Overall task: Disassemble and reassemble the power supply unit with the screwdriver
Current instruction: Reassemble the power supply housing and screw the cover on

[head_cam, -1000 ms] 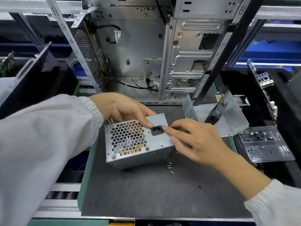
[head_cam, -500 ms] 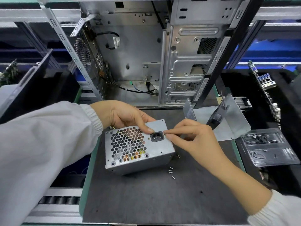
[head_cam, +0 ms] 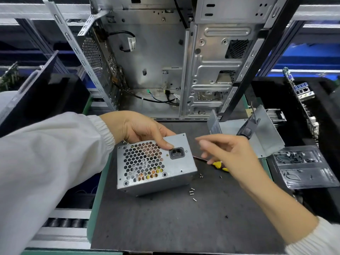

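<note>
The power supply unit stands on the dark bench mat near its left edge, grille and socket face turned up toward the camera. The left hand grips it from behind, fingers curled over the top edge and the thumb pressed down just above the socket. The right hand hovers just off the unit's right side, fingers loosely spread and holding nothing. Directly under that hand lies the screwdriver (only a yellow patch of handle and a thin dark shank show), its long axis running from the unit's right side out toward the mat's right edge. The right hand is much nearer, so picking it up probably falls to that hand. Loose screws lie scattered by the unit's front right corner.
</note>
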`<state>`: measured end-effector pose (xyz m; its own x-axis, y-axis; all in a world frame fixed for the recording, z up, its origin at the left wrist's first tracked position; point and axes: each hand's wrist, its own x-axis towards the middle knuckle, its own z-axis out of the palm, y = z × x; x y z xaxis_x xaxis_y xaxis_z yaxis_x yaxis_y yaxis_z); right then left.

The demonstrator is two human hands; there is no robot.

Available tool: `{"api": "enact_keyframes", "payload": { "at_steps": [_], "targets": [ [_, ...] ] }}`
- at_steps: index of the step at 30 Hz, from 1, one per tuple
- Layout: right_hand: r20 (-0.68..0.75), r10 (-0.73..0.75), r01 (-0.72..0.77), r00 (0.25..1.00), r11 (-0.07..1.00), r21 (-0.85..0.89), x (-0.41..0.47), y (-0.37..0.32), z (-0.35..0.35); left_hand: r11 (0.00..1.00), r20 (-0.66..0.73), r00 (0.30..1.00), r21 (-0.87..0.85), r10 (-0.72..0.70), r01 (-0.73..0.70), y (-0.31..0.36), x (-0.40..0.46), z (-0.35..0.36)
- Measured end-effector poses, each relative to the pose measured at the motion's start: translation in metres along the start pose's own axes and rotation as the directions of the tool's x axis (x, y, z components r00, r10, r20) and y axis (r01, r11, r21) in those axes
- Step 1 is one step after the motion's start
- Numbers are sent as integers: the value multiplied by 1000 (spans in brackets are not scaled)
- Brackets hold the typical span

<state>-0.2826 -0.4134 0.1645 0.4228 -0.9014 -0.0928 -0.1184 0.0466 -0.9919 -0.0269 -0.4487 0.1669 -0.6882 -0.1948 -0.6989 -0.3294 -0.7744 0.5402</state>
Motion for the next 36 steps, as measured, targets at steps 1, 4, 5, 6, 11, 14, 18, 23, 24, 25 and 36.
{"api": "enact_keyframes", "payload": {
  "at_steps": [1, 4, 5, 6, 11, 14, 18, 23, 24, 25, 36],
  "targets": [
    [-73, -52, 41, 996, 988, -150, 0, 4, -10, 1000, -5, 1000, 2, -3, 3, 0, 0, 0],
    [101, -26, 103, 995, 384, -918, -4, 25, -29, 1000, -22, 1000, 8, -9, 9, -1, 0, -1],
    [165, 79, 153, 983, 142, -978, -7, 34, -28, 1000, -22, 1000, 11, -9, 9, -1, 0, -1],
    [198, 179, 202, 964, -3, -979, -10, 41, -26, 1000, -22, 1000, 11, -7, 8, 0, 0, -1],
    [168, 283, 228, 944, -194, -954, -13, 49, -7, 1000, -23, 1000, 4, 0, 1, -1, -1, 1],
    [213, 195, 249, 957, -183, -951, -9, 42, 1, 1000, -33, 999, 1, -6, 6, -1, 0, 2],
    [154, 274, 202, 949, -156, -967, -7, 42, -4, 1000, -39, 999, 1, -5, 5, -1, 0, 2],
    [164, 70, 163, 984, 18, -986, -11, -2, -17, 1000, -40, 999, 6, -4, 4, 0, -1, 3],
    [178, 78, 168, 981, 119, -978, -9, -16, -19, 1000, -47, 999, 12, -3, 3, 0, -2, 3],
    [218, 86, 198, 972, 199, -960, -9, -30, -22, 1000, -58, 998, 14, -1, 2, 1, -2, 4],
    [359, -35, 359, 933, -28, -933, -12, -139, -28, 1000, -77, 997, 15, 8, -7, 1, -2, 6]
  ]
}}
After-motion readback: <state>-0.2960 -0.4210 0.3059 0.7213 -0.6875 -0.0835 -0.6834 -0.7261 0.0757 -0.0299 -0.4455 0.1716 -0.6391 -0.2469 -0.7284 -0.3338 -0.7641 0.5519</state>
